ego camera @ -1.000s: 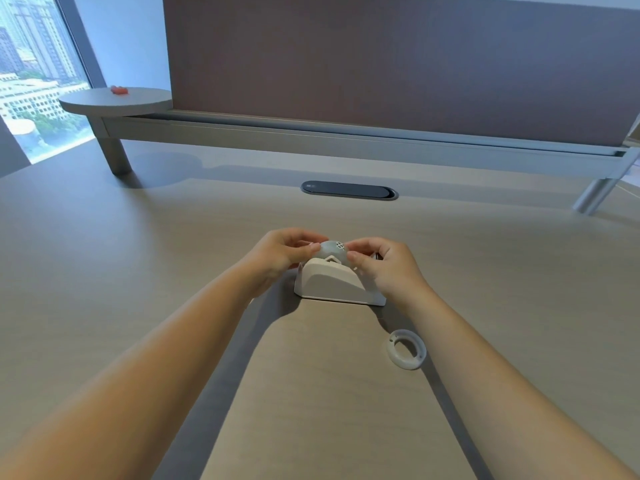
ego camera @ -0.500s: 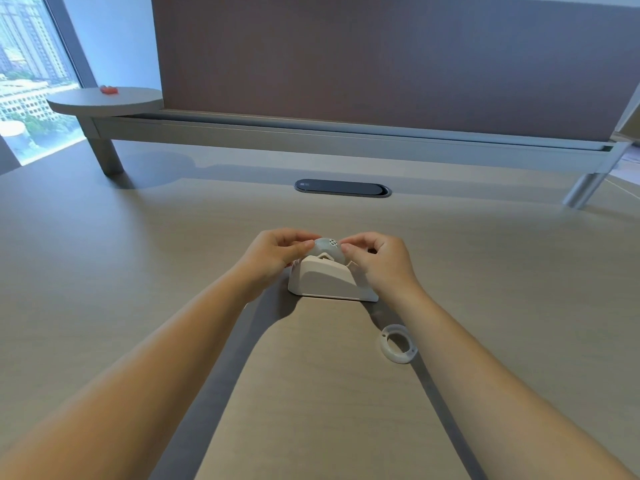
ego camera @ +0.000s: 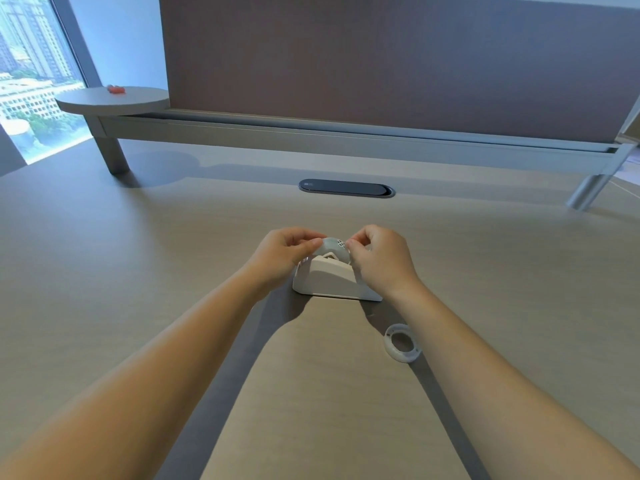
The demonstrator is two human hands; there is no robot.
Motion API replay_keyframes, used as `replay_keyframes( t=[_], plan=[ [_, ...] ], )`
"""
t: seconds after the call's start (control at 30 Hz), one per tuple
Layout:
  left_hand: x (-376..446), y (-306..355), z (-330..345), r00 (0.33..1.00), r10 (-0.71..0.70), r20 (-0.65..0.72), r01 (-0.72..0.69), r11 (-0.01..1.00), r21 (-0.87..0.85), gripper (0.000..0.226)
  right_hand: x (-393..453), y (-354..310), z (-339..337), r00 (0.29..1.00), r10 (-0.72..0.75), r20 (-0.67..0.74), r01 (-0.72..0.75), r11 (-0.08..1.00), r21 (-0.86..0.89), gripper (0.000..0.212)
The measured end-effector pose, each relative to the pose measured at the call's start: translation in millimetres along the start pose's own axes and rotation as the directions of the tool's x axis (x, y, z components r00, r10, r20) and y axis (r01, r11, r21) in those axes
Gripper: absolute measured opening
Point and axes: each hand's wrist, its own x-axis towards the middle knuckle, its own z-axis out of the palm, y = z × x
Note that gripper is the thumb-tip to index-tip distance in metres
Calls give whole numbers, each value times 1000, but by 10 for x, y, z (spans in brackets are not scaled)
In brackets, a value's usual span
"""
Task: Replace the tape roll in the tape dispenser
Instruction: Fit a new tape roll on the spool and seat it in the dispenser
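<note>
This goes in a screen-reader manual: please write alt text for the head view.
Both hands, left hand and right hand, pinch a grey roll holder atop a white tape dispenser on a wooden desk. A clear tape roll lies flat nearby, beside the right forearm.

A white tape dispenser (ego camera: 332, 280) is set on a wooden desk (ego camera: 138, 271). A grey hub (ego camera: 333, 247) at its top is pinched by the left hand (ego camera: 282, 256) and right hand (ego camera: 379, 261). A tape roll (ego camera: 401, 342) is laid flat nearby
</note>
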Motion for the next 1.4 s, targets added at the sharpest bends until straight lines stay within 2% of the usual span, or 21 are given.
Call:
replay_keyframes(
  t=[0.1,0.2,0.3,0.47,0.63,0.7,0.77,0.83,0.97,1.07,1.17,1.4],
  plan=[
    [-14,1,-10,999,7,35,-8,999,35,27,52,-43,-57,992,77,96,-73,997,-38,25],
    [-32,1,-29,996,-6,90,0,998,62,32,109,-93,-135,960,187,209,-209,974,89,26],
    [-48,5,-31,992,-15,127,5,997,80,39,100,-99,-176,927,190,324,-247,958,147,30],
    [-51,-9,20,994,15,111,-42,968,247,50,98,-19,-175,924,245,294,-318,918,236,27],
    [-39,-22,21,995,-10,103,-16,968,249,46,124,31,-313,921,315,227,-375,874,310,19],
    [-37,-24,24,995,-17,102,-8,971,239,45,144,99,-358,903,378,204,-427,841,332,22],
    [-36,-27,25,995,-16,103,-7,976,216,45,136,159,-402,873,420,246,-487,777,400,11],
    [-37,-29,23,994,-13,105,-7,982,190,42,138,216,-440,852,436,292,-524,698,487,16],
    [-37,-30,24,994,-20,107,0,984,180,41,107,290,-487,839,439,321,-538,592,599,10],
    [-38,-23,26,994,-23,104,4,985,175,40,90,330,-511,836,400,376,-547,542,638,12],
    [-34,-28,23,994,-30,104,11,984,180,39,104,337,-525,840,359,408,-543,574,613,24],
    [-33,-15,32,995,-32,96,13,981,195,42,144,391,-481,844,386,373,-537,621,571,16]
  ],
)
